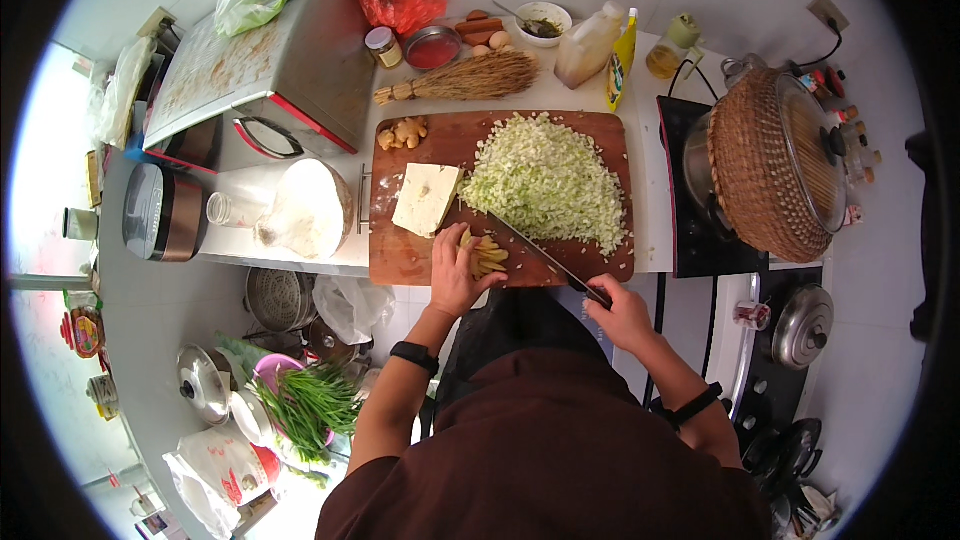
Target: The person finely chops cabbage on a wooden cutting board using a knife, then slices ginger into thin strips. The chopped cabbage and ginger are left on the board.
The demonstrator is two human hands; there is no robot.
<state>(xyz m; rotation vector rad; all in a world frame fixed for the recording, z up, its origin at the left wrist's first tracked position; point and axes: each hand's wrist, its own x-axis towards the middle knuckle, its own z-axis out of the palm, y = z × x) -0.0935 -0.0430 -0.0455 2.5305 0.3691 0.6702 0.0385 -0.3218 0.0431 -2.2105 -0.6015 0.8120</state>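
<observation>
My right hand (622, 315) grips the handle of a kitchen knife (536, 251), its blade pointing up and left over the wooden cutting board (390, 270). At the board's front edge, my left hand (459, 274) curves around a small pile of yellowish slices (487, 255), probably ginger, with fingers and thumb touching it. Just behind that hand lies a white block of tofu (426, 199). A large heap of finely chopped pale green vegetable (547, 180) covers the board's right half, close to the blade. Whole ginger root (403, 133) rests in the far left corner.
A straw brush (465, 79), a white bowl (544, 21) with a spoon and a plastic jug (590, 45) stand behind the board. To its left are a floury bag (311, 210) and a countertop oven (255, 75). A wicker-wrapped pot (772, 165) occupies the right side.
</observation>
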